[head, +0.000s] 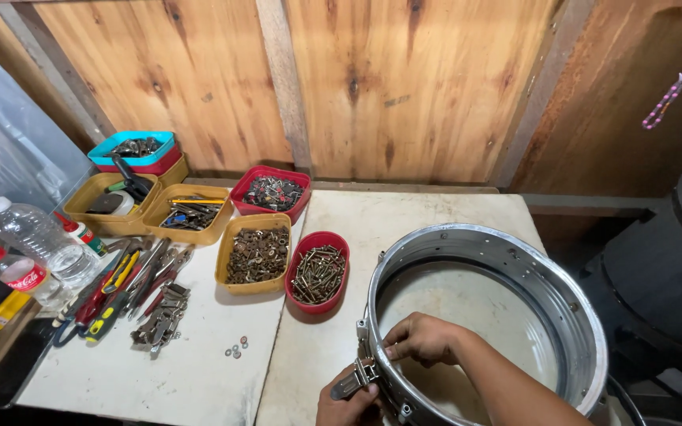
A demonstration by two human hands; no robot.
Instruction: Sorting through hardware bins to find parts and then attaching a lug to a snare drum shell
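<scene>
A round metal drum shell (pixel 515 252) lies flat on the white table (pixel 333 347), with the tabletop showing through its open middle. My right hand (pixel 421 339) reaches inside the shell from the lower right, its fingers curled against the near-left inner wall. My left hand (pixel 347 406) is at the bottom edge, outside the shell. It grips a small metal latch (pixel 354 377) fixed to the shell's outer wall, directly opposite my right fingers. Whatever my right fingertips pinch is hidden.
A red tub of long screws (pixel 318 272) and a yellow tub of nuts (pixel 256 254) stand to the left of the shell. Behind them are more tubs (pixel 270 193). Pliers and screwdrivers (pixel 124 284), loose washers (pixel 237 347) and plastic bottles (pixel 41 241) lie further left. A black drum (pixel 672 268) stands on the right.
</scene>
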